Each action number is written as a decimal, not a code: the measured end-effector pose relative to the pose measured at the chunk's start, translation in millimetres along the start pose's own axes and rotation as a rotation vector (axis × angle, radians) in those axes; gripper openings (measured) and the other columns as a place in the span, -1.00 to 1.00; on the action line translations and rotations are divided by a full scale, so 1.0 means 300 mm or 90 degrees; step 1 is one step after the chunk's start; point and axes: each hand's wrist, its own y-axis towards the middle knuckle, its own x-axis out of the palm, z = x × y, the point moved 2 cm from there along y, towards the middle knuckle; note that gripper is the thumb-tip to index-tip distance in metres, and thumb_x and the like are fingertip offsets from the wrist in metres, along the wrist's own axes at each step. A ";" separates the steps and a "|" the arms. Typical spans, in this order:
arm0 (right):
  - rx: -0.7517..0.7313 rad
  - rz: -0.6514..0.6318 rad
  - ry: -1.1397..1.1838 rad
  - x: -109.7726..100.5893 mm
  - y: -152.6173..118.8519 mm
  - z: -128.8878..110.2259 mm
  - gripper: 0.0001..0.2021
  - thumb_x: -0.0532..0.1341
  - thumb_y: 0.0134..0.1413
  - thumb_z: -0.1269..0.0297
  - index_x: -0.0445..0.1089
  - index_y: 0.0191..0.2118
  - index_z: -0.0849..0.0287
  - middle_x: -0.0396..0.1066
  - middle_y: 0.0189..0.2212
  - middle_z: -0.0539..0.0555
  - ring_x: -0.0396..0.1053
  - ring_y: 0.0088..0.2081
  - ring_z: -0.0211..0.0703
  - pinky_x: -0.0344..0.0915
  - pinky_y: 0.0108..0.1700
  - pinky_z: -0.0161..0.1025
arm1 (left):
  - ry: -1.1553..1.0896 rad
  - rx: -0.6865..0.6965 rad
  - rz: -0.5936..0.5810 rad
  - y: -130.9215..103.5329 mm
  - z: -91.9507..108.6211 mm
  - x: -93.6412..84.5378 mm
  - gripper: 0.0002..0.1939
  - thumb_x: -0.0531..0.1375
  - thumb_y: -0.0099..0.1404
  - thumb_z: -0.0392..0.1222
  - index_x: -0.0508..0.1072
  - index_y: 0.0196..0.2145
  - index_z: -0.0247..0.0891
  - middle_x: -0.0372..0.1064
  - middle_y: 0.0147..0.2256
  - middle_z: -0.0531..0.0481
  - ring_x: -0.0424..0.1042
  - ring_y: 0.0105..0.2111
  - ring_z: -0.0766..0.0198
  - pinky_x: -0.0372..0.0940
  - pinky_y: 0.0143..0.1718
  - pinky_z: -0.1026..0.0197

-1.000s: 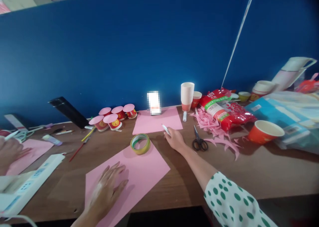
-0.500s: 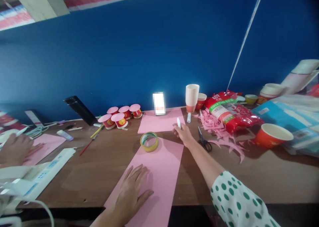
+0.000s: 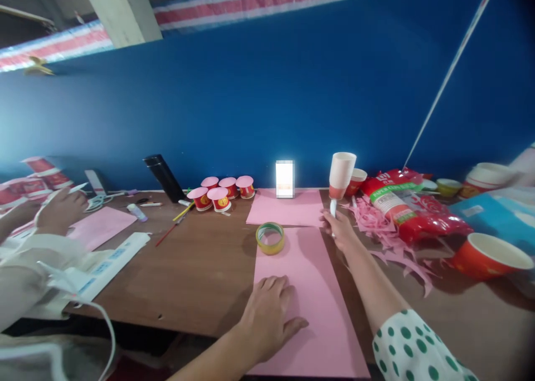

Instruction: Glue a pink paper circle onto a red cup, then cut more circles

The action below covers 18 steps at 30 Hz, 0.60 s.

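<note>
My left hand [image 3: 270,317] lies flat on a long pink paper sheet [image 3: 324,303], fingers spread. In my right hand [image 3: 343,231] is a slim white pen [image 3: 333,208], pinched upright between thumb and fingers, just in front of the stack of white paper cups [image 3: 343,172]. At the far end of the sheet rests a roll of yellow tape [image 3: 271,249]. Behind it lies more pink paper [image 3: 284,214], with a bright blurred upright panel [image 3: 285,179] standing at its back. The scissors seen earlier are hidden by my right hand and forearm.
Several red cups with pink tops [image 3: 220,199] stand back left, near a black cylinder [image 3: 164,177]. Pink paper shreds [image 3: 376,219], a red cup bag [image 3: 418,208] and a tipped orange cup [image 3: 480,255] lie right. Another person's hand [image 3: 62,211] works at left.
The view has swung left, shifting everything rightward in it. My right hand has moved toward the cup stack with the pen, now covering the scissors. My left hand stays flat on the sheet, which looks straighter.
</note>
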 end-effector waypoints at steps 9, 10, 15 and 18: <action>0.001 -0.018 -0.028 0.010 -0.004 0.019 -0.73 0.28 -0.24 0.26 0.37 -0.32 0.26 0.34 -0.57 0.00 0.19 -0.65 -0.43 0.01 -0.74 -0.55 | -0.030 -0.020 0.011 0.021 0.013 -0.006 -0.43 -0.06 0.15 0.25 0.35 -0.15 -0.28 0.28 -0.12 -0.15 0.21 -0.10 0.05 0.11 -0.06 0.01; 0.000 -0.022 -0.033 0.014 -0.007 0.020 -0.73 0.28 -0.24 0.26 0.37 -0.32 0.26 0.34 -0.57 -0.01 0.19 -0.66 -0.44 0.00 -0.75 -0.55 | -0.035 -0.018 0.016 0.020 0.010 -0.006 -0.43 -0.06 0.15 0.25 0.35 -0.16 -0.28 0.29 -0.12 -0.15 0.22 -0.11 0.05 0.11 -0.07 0.01; -0.009 -0.050 -0.053 0.044 -0.036 0.012 -0.71 0.30 -0.26 0.20 0.36 -0.34 0.25 0.31 -0.59 -0.03 0.14 -0.67 -0.45 -0.01 -0.74 -0.54 | -0.066 -0.009 0.061 -0.010 -0.043 -0.009 -0.48 0.01 0.14 0.21 0.33 -0.15 -0.26 0.29 -0.10 -0.11 0.23 -0.11 0.09 0.11 -0.07 0.05; -0.015 -0.067 -0.062 0.068 -0.055 -0.016 -0.66 0.31 -0.28 0.16 0.35 -0.33 0.25 0.29 -0.62 -0.05 0.01 -0.73 -0.50 -0.11 -0.76 -0.53 | -0.071 -0.033 0.090 -0.032 -0.115 -0.015 -0.53 0.04 0.15 0.16 0.34 -0.15 -0.24 0.29 -0.08 -0.10 0.22 -0.09 0.10 0.09 -0.04 0.04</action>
